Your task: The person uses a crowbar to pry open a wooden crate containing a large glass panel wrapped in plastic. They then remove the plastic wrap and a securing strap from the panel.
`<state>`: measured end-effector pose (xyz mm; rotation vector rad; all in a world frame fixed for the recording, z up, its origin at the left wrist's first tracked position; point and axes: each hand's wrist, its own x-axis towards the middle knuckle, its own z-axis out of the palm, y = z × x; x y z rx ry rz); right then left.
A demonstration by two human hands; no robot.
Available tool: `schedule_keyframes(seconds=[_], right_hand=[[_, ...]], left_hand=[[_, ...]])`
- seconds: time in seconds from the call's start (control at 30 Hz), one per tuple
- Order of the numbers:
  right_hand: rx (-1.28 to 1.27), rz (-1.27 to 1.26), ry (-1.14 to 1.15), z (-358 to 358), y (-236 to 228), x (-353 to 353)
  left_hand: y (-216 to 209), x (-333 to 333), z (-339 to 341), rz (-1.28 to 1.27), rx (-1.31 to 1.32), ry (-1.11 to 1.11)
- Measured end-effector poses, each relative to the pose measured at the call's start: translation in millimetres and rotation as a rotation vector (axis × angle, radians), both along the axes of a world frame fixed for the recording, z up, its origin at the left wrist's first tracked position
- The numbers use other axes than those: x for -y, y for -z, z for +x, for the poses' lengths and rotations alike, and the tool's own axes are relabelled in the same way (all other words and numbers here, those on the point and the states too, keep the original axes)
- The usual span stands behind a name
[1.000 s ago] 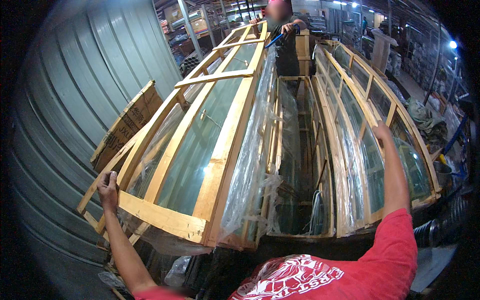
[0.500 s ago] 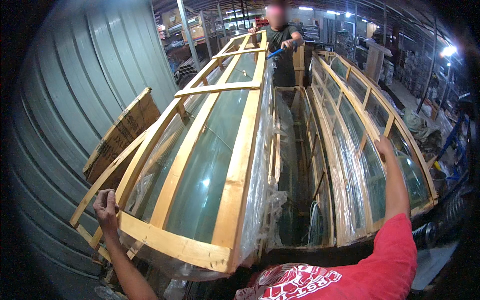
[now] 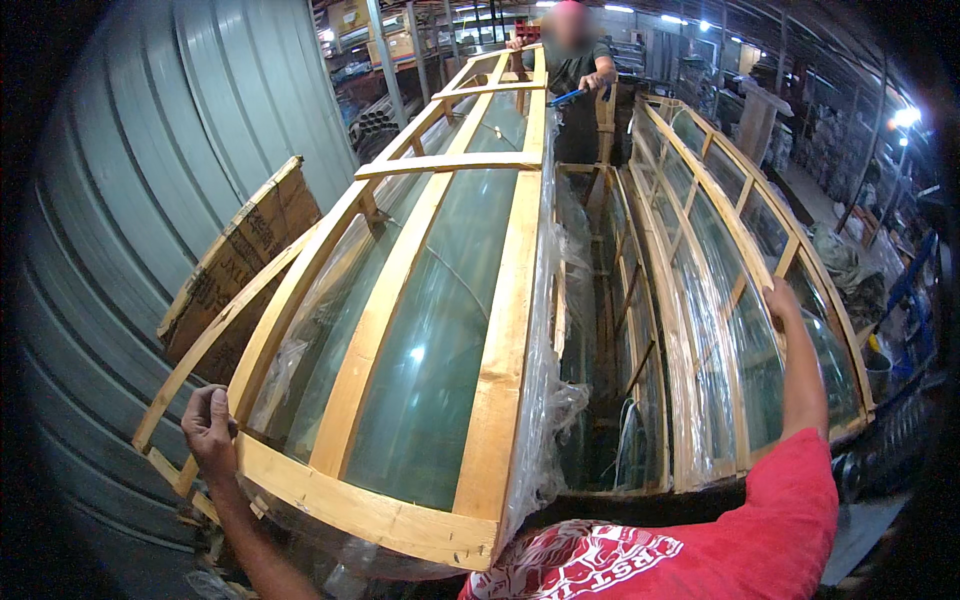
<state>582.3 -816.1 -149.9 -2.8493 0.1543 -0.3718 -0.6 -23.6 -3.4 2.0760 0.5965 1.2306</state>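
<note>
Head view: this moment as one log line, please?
left hand: at left crate, near corner | right hand: on right crate | co-worker: left crate, far end

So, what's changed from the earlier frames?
The left-hand glass crate has shifted: its near end now sits further right and nearer, narrowing the gap to the right-hand crate. No grip was visibly taken or released. Unchanged: left hand at the shifted crate's near left corner, right hand on the right-hand crate, co-worker at the far end.
</note>
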Motion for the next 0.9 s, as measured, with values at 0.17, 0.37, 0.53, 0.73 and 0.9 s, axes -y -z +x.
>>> schedule_keyframes(seconds=[0.17,0.37,0.53,0.73,0.9], right_hand=[[-0.033,-0.022,-0.029,-8,-6,-7],[-0.163,-0.058,-0.04,-14,-26,-19],[-0.332,-0.151,-0.154,-11,-59,-19],[-0.139,-0.001,-0.227,56,-68,-38],[-0.107,-0.001,-0.187,103,-39,-64]], left_hand=[[4,-7,-5,-0.012,-0.017,-0.023],[0,5,-13,-0.009,0.126,-0.152],[-25,80,-20,0.142,0.109,-0.095],[-14,231,2,0.32,-0.147,0.024],[1,318,30,0.423,-0.197,-0.003]])
